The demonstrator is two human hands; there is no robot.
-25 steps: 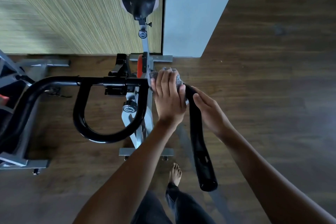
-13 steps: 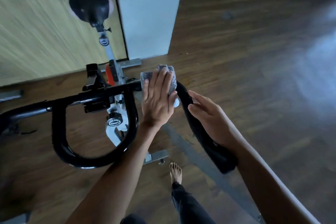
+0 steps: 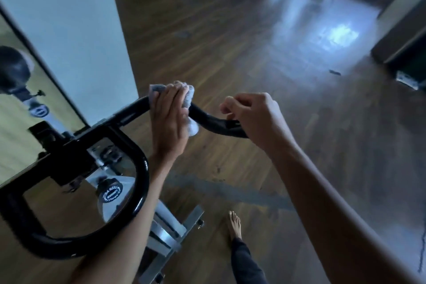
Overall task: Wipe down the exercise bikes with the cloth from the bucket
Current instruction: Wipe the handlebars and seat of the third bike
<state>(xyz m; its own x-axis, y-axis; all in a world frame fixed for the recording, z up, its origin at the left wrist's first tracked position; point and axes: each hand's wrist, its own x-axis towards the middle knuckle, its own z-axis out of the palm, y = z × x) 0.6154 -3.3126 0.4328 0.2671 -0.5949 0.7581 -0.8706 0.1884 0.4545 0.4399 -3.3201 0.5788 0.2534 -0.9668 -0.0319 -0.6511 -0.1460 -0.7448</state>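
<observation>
The left hand [image 3: 169, 122] still wraps the cloth [image 3: 192, 127] round the handlebar [image 3: 207, 119]. The right hand [image 3: 253, 115], flat before, now curls over the bar end, grip unclear. Wiping likely continues outward.

a single head-worn view looks forward and steeply down past the person's own arms, rolled so the floor [image 3: 230, 53] runs away toward 1 o'clock. it sits close above the handlebar [image 3: 212, 120], which sweeps from 8 o'clock to centre, where the left hand [image 3: 169, 122], cloth [image 3: 190, 97] and right hand [image 3: 255, 115] meet. a bare foot [image 3: 235, 226] lies at 6 o'clock. the blurred room at 1 o'clock is probably well away.
</observation>
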